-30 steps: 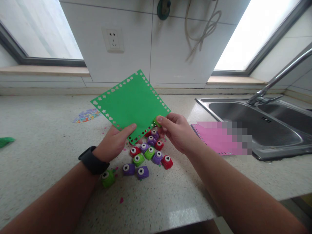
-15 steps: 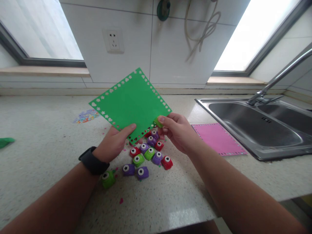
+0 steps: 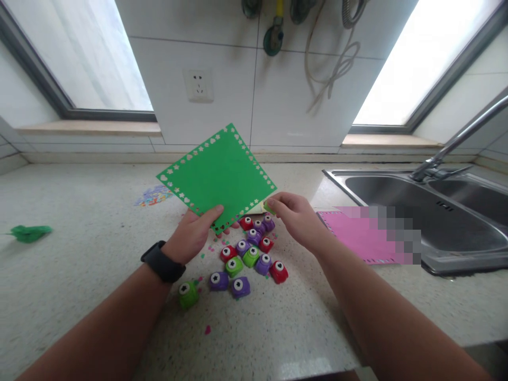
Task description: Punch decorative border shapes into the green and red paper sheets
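Note:
My left hand (image 3: 200, 225) grips a sheet of green paper (image 3: 218, 180) by its near corner, thumb on top and fingers beneath. Small flower, heart and star cut-outs run along the sheet's edges. Just off the sheet's right side, my right hand (image 3: 291, 214) is closed on a light green craft punch (image 3: 269, 207), partly hidden by the fingers. Below the paper lie several small punches on the counter, among them a purple punch (image 3: 240, 287), a red punch (image 3: 279, 271) and a green punch (image 3: 188, 294) near my left wrist.
Pink paper (image 3: 345, 233) with a punched border lies at the right, beside a steel sink (image 3: 381, 227), partly covered by blurred blocks. Colourful paper bits (image 3: 154, 196) are heaped behind my left hand. A crumpled green piece (image 3: 30, 233) rests at far left on the counter (image 3: 99, 254).
The light green punch has come away from the sheet's edge to the right, in my right hand. My left hand still holds the green paper. The camera view has tilted up slightly.

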`<action>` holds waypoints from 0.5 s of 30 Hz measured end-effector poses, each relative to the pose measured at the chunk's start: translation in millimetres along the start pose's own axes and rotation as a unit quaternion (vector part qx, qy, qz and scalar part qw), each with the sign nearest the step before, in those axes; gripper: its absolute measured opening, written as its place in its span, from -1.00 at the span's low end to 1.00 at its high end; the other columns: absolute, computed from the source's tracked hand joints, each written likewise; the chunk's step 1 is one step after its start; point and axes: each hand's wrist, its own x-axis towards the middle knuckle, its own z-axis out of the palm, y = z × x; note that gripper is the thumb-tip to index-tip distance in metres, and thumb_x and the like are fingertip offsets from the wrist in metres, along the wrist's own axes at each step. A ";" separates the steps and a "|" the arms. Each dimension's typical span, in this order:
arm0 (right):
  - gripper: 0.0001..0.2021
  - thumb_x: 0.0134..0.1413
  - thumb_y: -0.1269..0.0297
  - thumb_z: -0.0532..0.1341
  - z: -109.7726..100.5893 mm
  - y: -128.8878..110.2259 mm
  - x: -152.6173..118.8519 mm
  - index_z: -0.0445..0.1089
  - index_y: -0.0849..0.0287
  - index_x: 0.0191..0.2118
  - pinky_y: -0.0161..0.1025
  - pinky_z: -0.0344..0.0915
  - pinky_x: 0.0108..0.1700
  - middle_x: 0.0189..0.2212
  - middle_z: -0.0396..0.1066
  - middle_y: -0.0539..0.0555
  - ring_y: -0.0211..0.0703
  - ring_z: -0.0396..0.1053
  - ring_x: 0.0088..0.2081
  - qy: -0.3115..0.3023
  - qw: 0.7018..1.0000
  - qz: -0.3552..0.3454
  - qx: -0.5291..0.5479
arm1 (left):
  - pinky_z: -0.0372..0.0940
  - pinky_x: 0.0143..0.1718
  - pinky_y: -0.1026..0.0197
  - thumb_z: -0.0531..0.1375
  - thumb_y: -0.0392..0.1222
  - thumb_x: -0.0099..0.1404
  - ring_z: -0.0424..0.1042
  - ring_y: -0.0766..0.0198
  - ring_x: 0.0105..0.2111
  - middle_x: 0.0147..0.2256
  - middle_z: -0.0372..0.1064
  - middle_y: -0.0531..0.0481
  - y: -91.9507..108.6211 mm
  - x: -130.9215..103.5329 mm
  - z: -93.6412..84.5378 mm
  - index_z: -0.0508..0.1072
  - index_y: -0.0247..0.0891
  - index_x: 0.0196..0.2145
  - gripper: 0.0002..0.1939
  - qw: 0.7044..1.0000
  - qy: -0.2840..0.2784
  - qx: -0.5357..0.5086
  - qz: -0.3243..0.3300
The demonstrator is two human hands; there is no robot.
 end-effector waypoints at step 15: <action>-0.81 0.28 0.14 0.27 24.2 9.7 -1.1 0.51 0.11 -0.12 0.00 0.25 0.02 -0.17 0.53 0.17 0.05 0.40 -0.06 -0.093 0.963 -0.159 -0.194 | 0.18 0.28 -0.01 0.22 0.01 0.36 0.48 0.07 0.08 -0.17 0.63 -0.06 -5.7 4.7 -3.5 0.59 -0.21 -0.07 -0.69 0.989 0.036 0.080 0.119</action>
